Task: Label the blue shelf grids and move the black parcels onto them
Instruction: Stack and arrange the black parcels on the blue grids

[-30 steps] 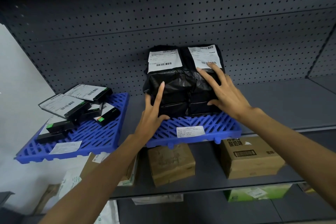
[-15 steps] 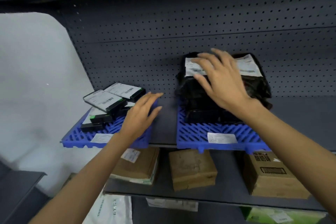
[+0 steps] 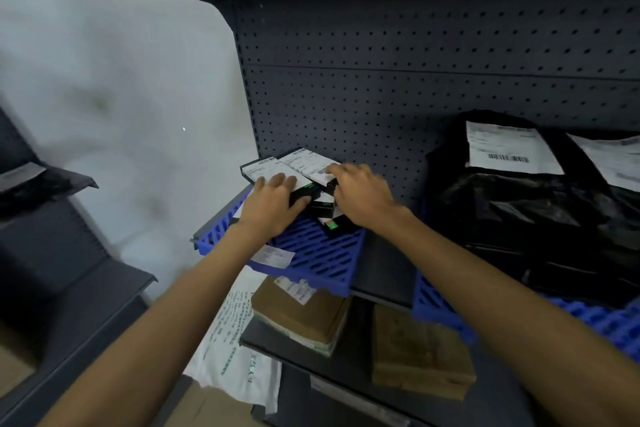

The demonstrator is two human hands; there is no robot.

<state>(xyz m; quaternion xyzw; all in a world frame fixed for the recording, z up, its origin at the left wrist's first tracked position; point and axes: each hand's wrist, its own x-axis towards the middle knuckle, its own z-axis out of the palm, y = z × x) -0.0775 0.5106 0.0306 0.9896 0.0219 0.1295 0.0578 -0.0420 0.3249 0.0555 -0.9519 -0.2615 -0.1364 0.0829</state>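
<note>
Atop black parcels (image 3: pixel 313 163) on blue grid (image 3: pixel 322 253), pegboard (image 3: pixel 415 80) behind: left grip (image 3: pixel 270 201), right grip (image 3: pixel 360 192) (both flat, unclenched).

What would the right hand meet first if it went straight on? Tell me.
The labelled box on the left grid: the right hand points up-left and its fingertips seem to touch it. Past it, the pegboard. Depth is unclear.

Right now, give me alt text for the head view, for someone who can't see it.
The left hand and right hand rest on a pile of small black boxes on a blue grid, which has a paper label near its front. To the right, black parcels sit on a second blue grid; brown cartons lie on the shelf below.
</note>
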